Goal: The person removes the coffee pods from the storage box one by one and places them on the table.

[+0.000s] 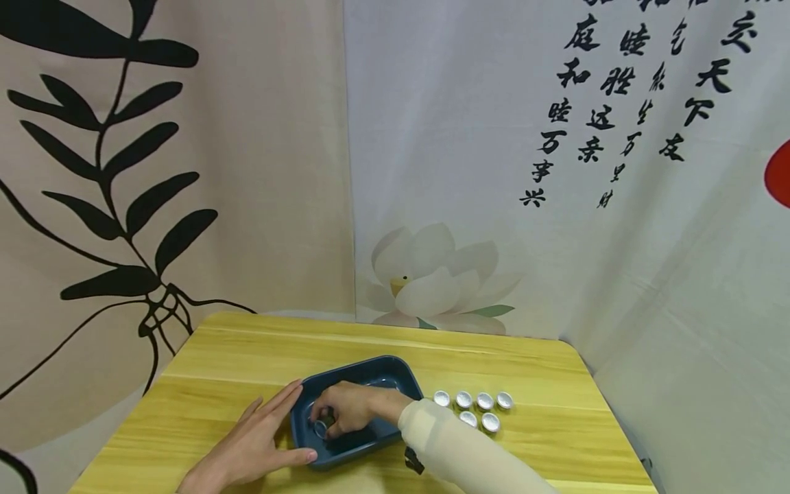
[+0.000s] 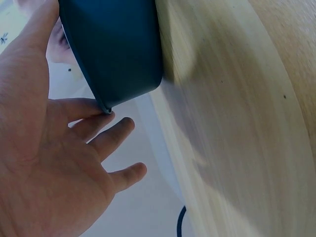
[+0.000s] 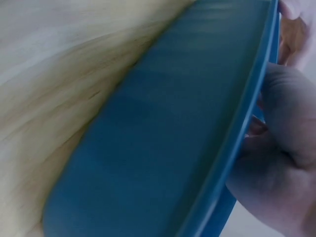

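Note:
A dark blue rectangular tray lies on the table, turned slightly. My left hand is at its left end, fingers spread and straight; in the left wrist view the fingertips touch the tray's rim. My right hand reaches down inside the tray near that same end. Its fingers and thumb pinch a small round piece, dark with a pale rim and mostly hidden by the fingers. In the right wrist view the tray's outer wall covers the fingertips, and my right hand bends over the edge.
Several small round silver-topped pieces stand in two rows on the wooden table, right of the tray and beyond my right forearm. A printed cloth hangs behind the table. A black strap-like piece shows below the right sleeve.

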Motion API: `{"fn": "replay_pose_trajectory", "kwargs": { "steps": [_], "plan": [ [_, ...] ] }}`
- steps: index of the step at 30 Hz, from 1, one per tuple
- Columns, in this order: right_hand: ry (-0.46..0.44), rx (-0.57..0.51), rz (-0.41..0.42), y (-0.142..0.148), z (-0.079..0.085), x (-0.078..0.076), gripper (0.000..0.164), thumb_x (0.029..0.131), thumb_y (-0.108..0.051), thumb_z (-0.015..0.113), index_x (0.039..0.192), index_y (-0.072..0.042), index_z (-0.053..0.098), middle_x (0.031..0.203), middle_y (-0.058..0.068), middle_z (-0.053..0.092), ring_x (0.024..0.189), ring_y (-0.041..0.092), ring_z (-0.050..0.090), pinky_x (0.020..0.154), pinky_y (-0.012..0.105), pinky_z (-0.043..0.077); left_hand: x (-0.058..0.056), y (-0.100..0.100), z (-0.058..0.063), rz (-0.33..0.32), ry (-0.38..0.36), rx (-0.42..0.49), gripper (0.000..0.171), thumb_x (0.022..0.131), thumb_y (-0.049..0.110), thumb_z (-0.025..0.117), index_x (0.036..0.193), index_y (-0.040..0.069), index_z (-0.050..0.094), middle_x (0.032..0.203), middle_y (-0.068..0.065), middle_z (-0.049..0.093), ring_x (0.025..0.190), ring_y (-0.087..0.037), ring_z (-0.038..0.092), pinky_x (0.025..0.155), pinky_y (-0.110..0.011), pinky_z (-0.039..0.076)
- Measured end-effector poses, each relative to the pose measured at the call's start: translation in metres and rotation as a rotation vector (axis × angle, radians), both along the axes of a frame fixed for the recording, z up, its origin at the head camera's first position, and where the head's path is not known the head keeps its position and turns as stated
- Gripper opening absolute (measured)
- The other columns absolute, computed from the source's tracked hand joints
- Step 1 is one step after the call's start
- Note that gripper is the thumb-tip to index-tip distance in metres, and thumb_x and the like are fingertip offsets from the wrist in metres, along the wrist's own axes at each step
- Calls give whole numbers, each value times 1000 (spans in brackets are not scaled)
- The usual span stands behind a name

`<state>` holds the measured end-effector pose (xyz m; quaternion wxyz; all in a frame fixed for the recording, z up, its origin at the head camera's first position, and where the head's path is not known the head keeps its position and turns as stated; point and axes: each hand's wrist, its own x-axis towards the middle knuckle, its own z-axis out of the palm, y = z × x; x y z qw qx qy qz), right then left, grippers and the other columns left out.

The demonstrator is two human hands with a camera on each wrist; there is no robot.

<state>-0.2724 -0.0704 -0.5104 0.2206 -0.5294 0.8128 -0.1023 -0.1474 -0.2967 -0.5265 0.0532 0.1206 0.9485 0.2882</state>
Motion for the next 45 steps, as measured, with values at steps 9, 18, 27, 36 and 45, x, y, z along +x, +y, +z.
{"fn": "replay_pose_trajectory", "kwargs": {
  "steps": [9,18,27,36,45],
  "plan": [
    [-35,-75,-67,20,6,-5,39,104,-27,86,141,-23,76,128,-6,76,98,-5,67,85,12,57,0,2,1,6,2,-13,127,87,78,84,178,5,33,187,-19,32,161,-50,50,130,-89,20],
    [-62,-175,-116,43,13,-7,39,105,-27,84,143,-22,76,134,-4,76,101,-6,73,84,10,60,1,3,0,13,6,-26,129,85,82,83,178,6,34,186,-18,33,162,-49,50,130,-89,21],
    [-144,-296,-181,68,18,-6,36,105,-24,84,140,-18,77,130,-3,81,103,-3,78,86,12,62,2,3,0,15,22,-28,130,85,83,82,178,6,35,185,-17,35,161,-48,51,130,-88,22],
    [-275,-424,-245,93,17,-2,35,106,-19,83,139,-13,75,132,7,76,97,-2,78,91,16,65,2,5,1,22,42,-43,131,83,85,82,178,7,35,185,-17,37,159,-48,54,130,-88,24],
    [-360,-508,-350,117,22,7,36,104,-16,84,139,-19,75,131,6,78,102,3,80,93,19,66,3,6,1,30,41,-55,133,82,84,83,177,5,35,185,-18,37,161,-49,51,131,-87,24]
  ]
}}
